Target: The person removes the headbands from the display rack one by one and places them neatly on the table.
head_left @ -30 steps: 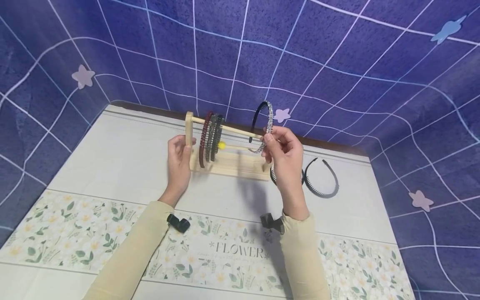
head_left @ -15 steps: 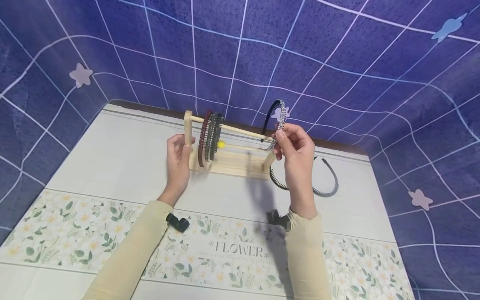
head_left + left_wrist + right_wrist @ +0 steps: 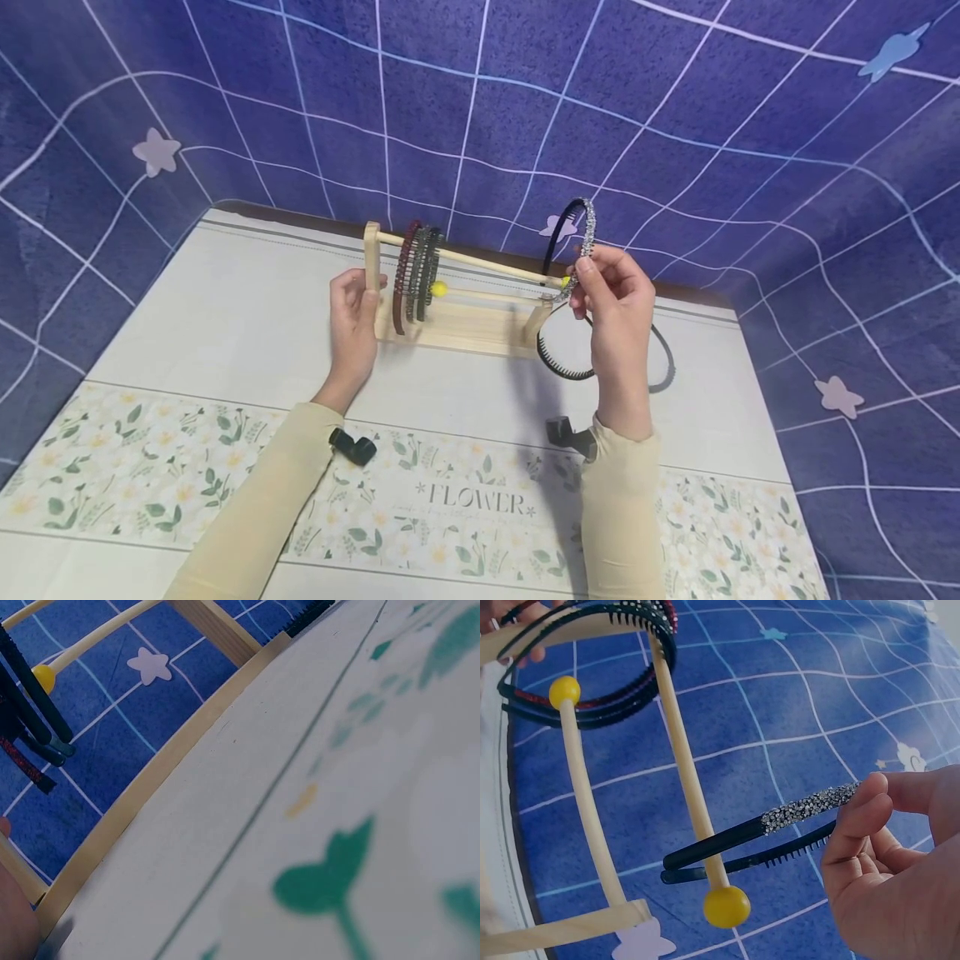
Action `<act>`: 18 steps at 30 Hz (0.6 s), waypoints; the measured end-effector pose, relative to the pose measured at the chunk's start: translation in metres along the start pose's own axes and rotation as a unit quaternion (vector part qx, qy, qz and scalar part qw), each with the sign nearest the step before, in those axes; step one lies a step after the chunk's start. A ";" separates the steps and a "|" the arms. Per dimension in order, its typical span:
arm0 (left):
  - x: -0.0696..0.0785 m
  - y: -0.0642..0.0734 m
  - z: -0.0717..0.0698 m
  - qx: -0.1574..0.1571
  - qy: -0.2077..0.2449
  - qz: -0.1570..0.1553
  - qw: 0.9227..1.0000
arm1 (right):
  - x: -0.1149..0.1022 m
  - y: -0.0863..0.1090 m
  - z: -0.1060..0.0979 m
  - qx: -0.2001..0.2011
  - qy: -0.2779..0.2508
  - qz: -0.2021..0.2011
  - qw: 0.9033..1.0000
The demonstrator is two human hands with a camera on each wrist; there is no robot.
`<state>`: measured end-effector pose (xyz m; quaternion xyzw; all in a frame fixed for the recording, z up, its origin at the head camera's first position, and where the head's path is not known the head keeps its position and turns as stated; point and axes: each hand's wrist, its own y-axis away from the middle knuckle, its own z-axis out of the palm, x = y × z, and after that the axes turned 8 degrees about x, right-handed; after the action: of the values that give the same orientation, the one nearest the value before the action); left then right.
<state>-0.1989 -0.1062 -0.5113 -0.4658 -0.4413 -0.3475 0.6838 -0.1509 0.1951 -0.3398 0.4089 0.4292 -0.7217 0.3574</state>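
My right hand [image 3: 624,329] pinches a headband [image 3: 589,218] covered in silver rhinestones, by its decorated side. In the right wrist view, its black ends cross the upper rod close to the yellow ball [image 3: 727,907] at the rod's tip. A wooden headband rack [image 3: 480,329] stands on the table. My left hand [image 3: 352,321] grips its left post, thumb in front and fingers partly hidden behind. Several headbands hang bunched on the upper rod's left part, a dark red headband [image 3: 401,310] outermost. The lower rod ends in another yellow ball [image 3: 439,289].
A black toothed headband [image 3: 558,367] lies on the table right of the rack. A second dark headband [image 3: 666,362] is partly hidden behind my right hand. A blue gridded wall covering [image 3: 480,108] rises behind the table's back edge.
My right hand has moved right with the rhinestone headband, along the upper rod to its tip. The yellow ball there has come into sight. My left hand stays on the post.
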 end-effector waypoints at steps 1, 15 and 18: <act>0.000 0.000 0.000 0.001 0.001 0.000 1.000 | -0.001 0.000 -0.001 0.001 -0.001 0.000 1.000; -0.001 0.001 -0.003 0.010 0.009 0.001 1.000 | -0.005 -0.008 -0.014 0.011 0.005 0.005 1.000; -0.001 0.000 -0.002 0.007 0.007 0.006 1.000 | -0.005 -0.010 -0.019 0.018 0.006 0.011 1.000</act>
<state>-0.1985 -0.1079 -0.5130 -0.4611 -0.4359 -0.3442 0.6921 -0.1515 0.2170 -0.3376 0.4240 0.4135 -0.7230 0.3556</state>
